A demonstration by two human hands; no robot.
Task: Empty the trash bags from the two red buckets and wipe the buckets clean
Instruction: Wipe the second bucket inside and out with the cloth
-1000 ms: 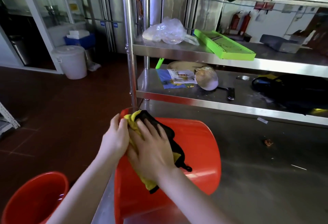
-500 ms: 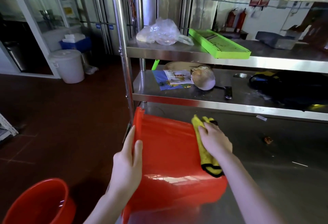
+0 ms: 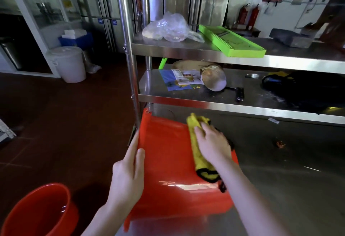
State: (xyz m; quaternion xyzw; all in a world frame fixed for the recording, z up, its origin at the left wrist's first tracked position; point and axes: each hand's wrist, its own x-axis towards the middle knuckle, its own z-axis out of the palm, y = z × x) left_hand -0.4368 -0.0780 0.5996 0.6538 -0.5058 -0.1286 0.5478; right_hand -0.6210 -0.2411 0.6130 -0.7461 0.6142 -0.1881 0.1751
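Right hand presses cloth on bucket (lying sideways).

A bucket lies on its side at the left edge of the table. On its upturned wall, toward 2 o'clock, a cloth lies under the right hand. The left hand rests on the bucket at 9 o'clock. A second bucket stands on the floor at 8 o'clock. A shelf runs behind at 12 o'clock, and a lidded tub stands well off at 10 o'clock.
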